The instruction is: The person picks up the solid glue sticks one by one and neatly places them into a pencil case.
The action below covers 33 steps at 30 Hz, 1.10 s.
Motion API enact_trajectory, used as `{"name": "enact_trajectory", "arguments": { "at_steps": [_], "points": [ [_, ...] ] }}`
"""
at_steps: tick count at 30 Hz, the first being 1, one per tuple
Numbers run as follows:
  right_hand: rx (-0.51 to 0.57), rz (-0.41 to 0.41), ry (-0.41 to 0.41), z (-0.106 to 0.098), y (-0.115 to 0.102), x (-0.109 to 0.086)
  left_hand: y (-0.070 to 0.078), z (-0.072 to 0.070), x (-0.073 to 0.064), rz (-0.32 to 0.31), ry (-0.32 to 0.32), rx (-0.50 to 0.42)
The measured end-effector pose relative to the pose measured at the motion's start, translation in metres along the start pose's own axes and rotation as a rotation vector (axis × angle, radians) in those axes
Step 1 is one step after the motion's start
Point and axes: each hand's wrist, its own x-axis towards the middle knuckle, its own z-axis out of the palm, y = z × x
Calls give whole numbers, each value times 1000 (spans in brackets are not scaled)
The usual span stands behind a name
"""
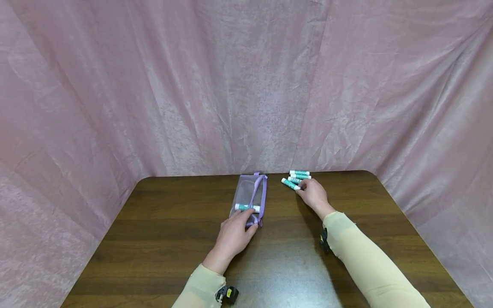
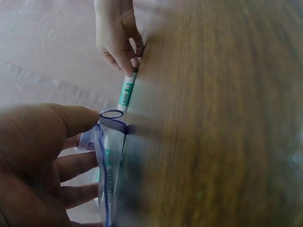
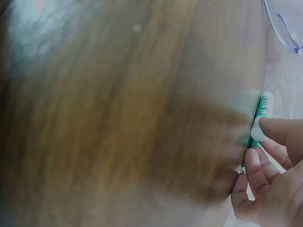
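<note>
A mesh zip pouch (image 1: 243, 190) with purple trim lies near the table's far edge, with a white-and-green glue stick (image 1: 242, 207) crosswise in it. My left hand (image 1: 233, 234) holds the near end of the pouch; the left wrist view has the thumb at its purple rim beside a small ring (image 2: 111, 114). To the right, my right hand (image 1: 313, 196) pinches the near end of another glue stick (image 1: 289, 184) between thumb and fingers. That stick's white end (image 3: 258, 128) sits under the thumb in the right wrist view, low at the tabletop.
Several more glue sticks (image 1: 299, 173) lie close together just beyond my right hand, by the far edge. The brown wooden table (image 1: 173, 222) has rounded far corners. A pink curtain (image 1: 231, 85) hangs behind it and along both sides.
</note>
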Motion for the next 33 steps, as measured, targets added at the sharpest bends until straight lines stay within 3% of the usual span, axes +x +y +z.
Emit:
{"name": "enact_trajectory", "arguments": {
  "at_steps": [21, 33],
  "points": [
    [-11, 13, -7, 3, 1, -3, -2, 2, 1, 4, 3, 11],
    [42, 15, -17, 0, 2, -5, -3, 3, 0, 13, 21, 8]
  ]
}}
